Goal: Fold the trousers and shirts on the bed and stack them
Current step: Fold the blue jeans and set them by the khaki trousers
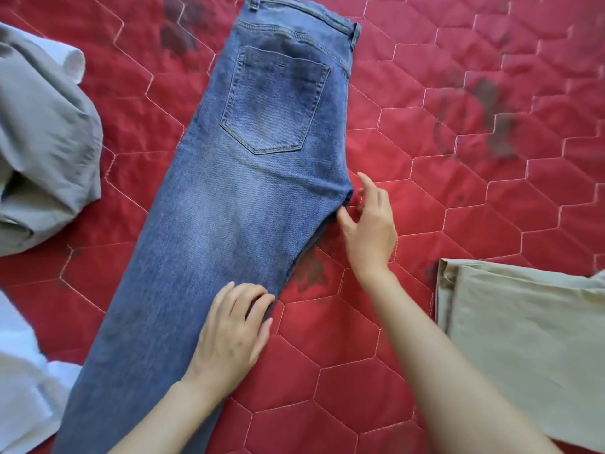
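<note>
Blue jeans (229, 208) lie folded lengthwise, one leg over the other, running from the top centre down to the lower left, back pocket facing up. My left hand (235, 335) rests on the jeans' right edge at the leg, fingers bent over the hem of the fold. My right hand (368, 224) is at the crotch point on the jeans' right side, fingers spread and relaxed, fingertips touching the denim edge. Folded beige trousers (530, 348) lie at the lower right. A crumpled grey shirt (42, 149) sits at the left.
The red quilted bedspread (458, 142) with a hexagon stitch pattern covers the whole bed. White cloth (23, 381) lies at the lower left edge, and a white piece (73, 62) pokes out beside the grey shirt.
</note>
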Motion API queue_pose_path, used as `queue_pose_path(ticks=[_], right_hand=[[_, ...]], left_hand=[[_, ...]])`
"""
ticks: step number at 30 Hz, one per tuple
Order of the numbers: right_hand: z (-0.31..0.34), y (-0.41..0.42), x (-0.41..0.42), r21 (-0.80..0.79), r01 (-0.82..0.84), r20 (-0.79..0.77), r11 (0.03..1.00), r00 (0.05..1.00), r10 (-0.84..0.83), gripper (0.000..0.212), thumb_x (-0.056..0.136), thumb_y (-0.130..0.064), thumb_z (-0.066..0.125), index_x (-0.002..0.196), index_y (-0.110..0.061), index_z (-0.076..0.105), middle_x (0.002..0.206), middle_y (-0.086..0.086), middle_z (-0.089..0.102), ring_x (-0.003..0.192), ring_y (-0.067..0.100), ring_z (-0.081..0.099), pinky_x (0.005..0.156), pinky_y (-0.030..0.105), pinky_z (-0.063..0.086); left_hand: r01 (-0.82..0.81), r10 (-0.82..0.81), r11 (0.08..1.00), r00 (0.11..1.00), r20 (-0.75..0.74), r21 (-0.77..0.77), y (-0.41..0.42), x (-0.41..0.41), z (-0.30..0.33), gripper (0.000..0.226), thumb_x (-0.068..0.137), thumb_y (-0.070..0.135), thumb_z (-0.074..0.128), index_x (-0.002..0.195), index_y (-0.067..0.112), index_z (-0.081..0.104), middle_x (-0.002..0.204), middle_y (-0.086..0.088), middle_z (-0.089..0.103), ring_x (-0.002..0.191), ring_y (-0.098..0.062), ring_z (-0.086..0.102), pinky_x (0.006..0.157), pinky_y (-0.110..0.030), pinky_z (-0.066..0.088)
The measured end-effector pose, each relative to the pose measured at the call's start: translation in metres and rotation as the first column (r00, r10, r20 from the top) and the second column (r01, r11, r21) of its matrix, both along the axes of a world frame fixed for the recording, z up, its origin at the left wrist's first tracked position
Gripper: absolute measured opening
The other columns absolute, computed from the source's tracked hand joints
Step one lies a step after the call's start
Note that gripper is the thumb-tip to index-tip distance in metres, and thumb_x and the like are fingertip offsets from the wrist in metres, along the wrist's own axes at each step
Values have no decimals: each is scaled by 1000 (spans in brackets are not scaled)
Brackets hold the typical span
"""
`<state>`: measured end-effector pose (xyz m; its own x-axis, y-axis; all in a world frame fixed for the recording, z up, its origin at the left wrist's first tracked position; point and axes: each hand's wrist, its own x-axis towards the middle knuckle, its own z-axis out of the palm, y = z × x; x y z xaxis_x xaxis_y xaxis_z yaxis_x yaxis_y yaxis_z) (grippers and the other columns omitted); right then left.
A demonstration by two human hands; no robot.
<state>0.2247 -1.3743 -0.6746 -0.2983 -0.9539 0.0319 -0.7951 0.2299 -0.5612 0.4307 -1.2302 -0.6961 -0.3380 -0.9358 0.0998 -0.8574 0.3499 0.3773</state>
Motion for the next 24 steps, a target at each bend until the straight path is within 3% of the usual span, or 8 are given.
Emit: queue_pose_path(ticks=[3,5,8,11,13,16,20,24], right_hand=[[-1,-18,-14,-45,-122,-138,991,984,115,25,83,-17,61,108,-20,65,96,-2,64,95,20,61,66,34,48],[-1,-24,-25,-20,-112,-172,993,979,107,19,81,-14,59,98,-19,67,93,-2,65,94,21,61,66,33,42],[6,-31,-37,133,-89,58,987,995,81,26,80,-6,59,96,-21,72,92,-3,67,88,16,60,74,32,45],[20,-38,-43,253,38,250,967,963,-103,40,80,2,51,104,-21,73,102,2,71,96,16,64,91,36,49],[28,-43,-27,162,104,108,981,987,-123,39,83,-1,50,113,-19,70,115,4,68,108,21,60,96,32,43],[23,-58,33,-8,-140,60,990,988,141,36,92,-7,48,126,-6,61,133,11,57,126,26,49,108,32,32],[-10,-68,71,201,-341,-316,918,865,390,50,104,-35,27,152,-20,26,161,5,17,149,20,10,120,45,3],[-29,-44,23,202,-271,-467,941,818,336,57,102,-43,16,155,-22,13,162,0,9,150,17,5,120,49,1]], left_hand=[[76,-79,996,996,48,54,13,7,-9,49,96,31,41,138,8,51,145,-6,47,138,-22,38,114,-49,26],[99,-105,991,993,62,90,15,10,-8,52,99,36,34,143,10,45,153,-2,36,143,-20,29,116,-49,22],[84,-82,991,996,-23,103,11,8,-1,50,101,36,29,137,10,53,148,-3,43,141,-19,33,117,-48,21],[-12,16,1000,988,-153,29,-16,0,10,41,99,24,35,120,8,66,133,-6,58,132,-21,44,116,-48,22],[-86,79,996,984,-162,-34,-48,-9,16,36,96,17,40,119,7,66,132,-9,58,131,-26,46,116,-51,21],[-146,142,987,988,-59,-69,-112,-23,18,41,94,15,42,130,6,57,142,-13,50,136,-32,40,115,-55,19],[-217,211,976,966,147,27,-183,-24,6,50,97,25,38,144,9,42,155,-14,31,144,-32,26,115,-58,12],[-202,185,978,954,235,52,-201,-8,-12,59,97,45,22,151,23,27,160,-10,17,148,-28,12,116,-56,0]])
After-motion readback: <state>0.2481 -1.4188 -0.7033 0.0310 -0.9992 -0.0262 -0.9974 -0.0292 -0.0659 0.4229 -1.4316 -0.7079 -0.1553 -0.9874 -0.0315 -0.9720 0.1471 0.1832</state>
